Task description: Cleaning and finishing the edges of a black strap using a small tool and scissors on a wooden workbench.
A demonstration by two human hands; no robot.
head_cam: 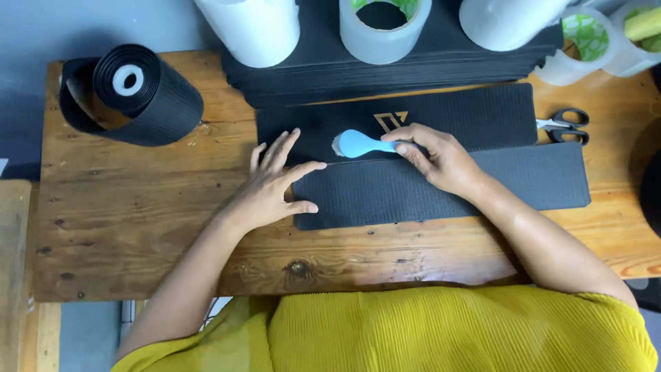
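- at the far left of my wooden bench (138, 227) sits a roll of black ribbed band (134, 93), lying on its side with a white core showing and a loose tail curling round its left.
- my left hand (275, 186) lies flat, fingers spread apart and gripping nothing, pressing down on the left end of the front black strip (482, 182); my fingertips reach up onto the rear black strip (468, 114).
- the two strips lie side by side lengthwise, touching along their long edges; the rear one carries a small tan angular mark (390, 121) near its middle.
- a light blue brush (358, 145) lies across the seam between the strips, its rounded head pointing left with pale bristles at the tip, just beside my left fingertips.
- my right hand (434, 155) is closed around the brush handle, fingers curled over it, wrist resting on the front strip.
- behind the strips is a stack of more black strips (385, 76), and on it stand a white roll (251, 27), a clear tape roll (384, 27) with a green inner lining, and another white roll (506, 21).
- at the right, black-handled scissors (566, 125) lie on the bench just off the end of the rear strip.
- further back right stand two more tape rolls (585, 45), near the bench edge.
- my yellow ribbed top (441, 331) fills the bottom.
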